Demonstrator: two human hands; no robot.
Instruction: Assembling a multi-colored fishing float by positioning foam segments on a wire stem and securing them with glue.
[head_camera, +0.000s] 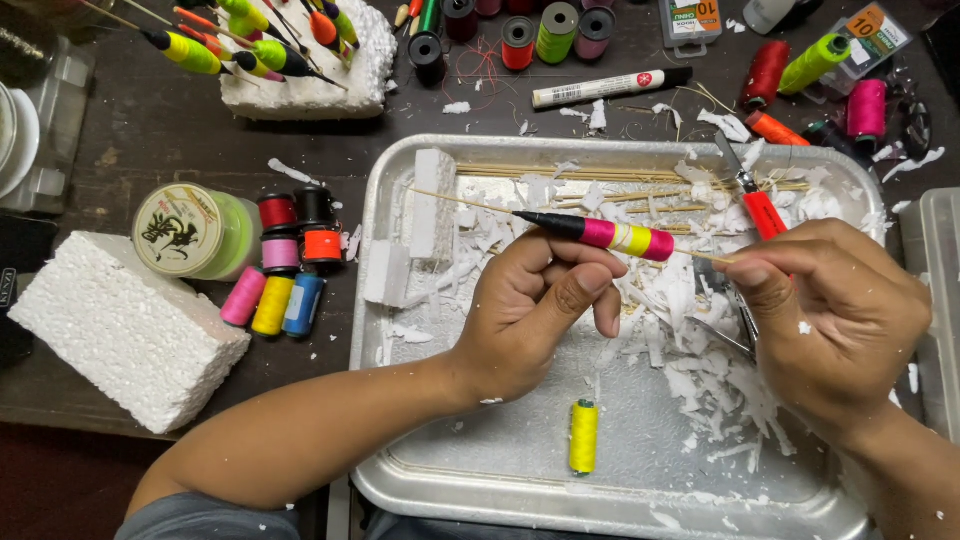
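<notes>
While foam scraps litter the tray (400, 330), hands (535, 305) work.

I'm seeing two hands, left (535, 300) and right (835, 320), sharing one painted float (600, 233), one yellow spool (583, 436) sitting in one metal tray (400, 480), plus two foam blocks (125, 325) (310, 85).

The left forearm comes in from about seven o'clock and angles toward one o'clock. The left hand (535, 305) is curled, knuckles up, its fingers folded in and the thumb lying across toward three o'clock. The right forearm enters from five o'clock. The right hand (835, 310) is also curled, back upward, with its thumb and forefinger pinched together, pointing to nine o'clock.
</notes>
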